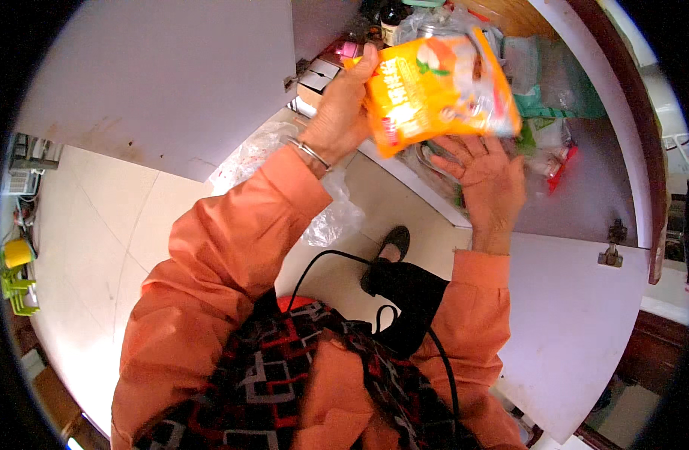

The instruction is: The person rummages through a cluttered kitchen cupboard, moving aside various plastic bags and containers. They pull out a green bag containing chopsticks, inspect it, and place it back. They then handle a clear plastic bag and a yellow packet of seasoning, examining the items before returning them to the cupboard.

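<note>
An orange-yellow plastic food packet is held up in front of an open low cabinet. My left hand grips its left edge, thumb on the near face, with a silver bangle on the wrist. Below the packet's lower edge is my right hand, palm up with the fingers spread. Its fingertips reach up to the packet's underside, and whether they touch it I cannot tell. Behind the packet, clear plastic bags and a dark bottle stand inside the cabinet.
Cabinet doors hang open at left and lower right. Inside at right lie a green-tinted bag and a red-edged packet. A crumpled clear bag lies on the tiled floor. A black cord hangs by my body.
</note>
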The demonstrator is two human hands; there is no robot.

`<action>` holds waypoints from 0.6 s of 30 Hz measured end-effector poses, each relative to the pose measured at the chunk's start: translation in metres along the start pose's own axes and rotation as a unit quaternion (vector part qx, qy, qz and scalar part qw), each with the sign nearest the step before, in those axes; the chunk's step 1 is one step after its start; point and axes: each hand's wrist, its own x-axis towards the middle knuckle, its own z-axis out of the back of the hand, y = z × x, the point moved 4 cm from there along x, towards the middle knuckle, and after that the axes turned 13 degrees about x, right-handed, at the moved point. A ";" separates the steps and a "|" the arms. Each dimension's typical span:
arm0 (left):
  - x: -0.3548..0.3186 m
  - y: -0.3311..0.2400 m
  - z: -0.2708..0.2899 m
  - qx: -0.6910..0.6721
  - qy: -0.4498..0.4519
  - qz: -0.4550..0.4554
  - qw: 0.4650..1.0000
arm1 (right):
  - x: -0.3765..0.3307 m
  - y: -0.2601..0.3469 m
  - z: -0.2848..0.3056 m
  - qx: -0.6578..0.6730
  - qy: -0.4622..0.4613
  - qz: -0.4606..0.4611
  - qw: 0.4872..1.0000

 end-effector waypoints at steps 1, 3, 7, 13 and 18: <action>-0.002 0.004 -0.009 -0.011 -0.023 -0.015 1.000 | -0.002 -0.004 -0.001 -0.004 -0.003 0.014 1.000; -0.008 0.013 -0.026 -0.050 0.025 0.007 0.998 | -0.002 -0.013 -0.004 -0.109 -0.132 0.036 0.985; -0.025 0.028 -0.053 -0.066 0.094 0.037 0.993 | -0.011 -0.013 0.008 -0.146 -0.251 0.129 0.948; -0.035 0.025 -0.062 -0.067 0.122 0.096 0.986 | -0.026 0.000 -0.003 -0.206 -0.250 0.212 0.922; -0.030 0.026 -0.055 0.018 0.117 0.053 0.992 | -0.029 0.006 0.006 -0.215 -0.237 0.263 0.910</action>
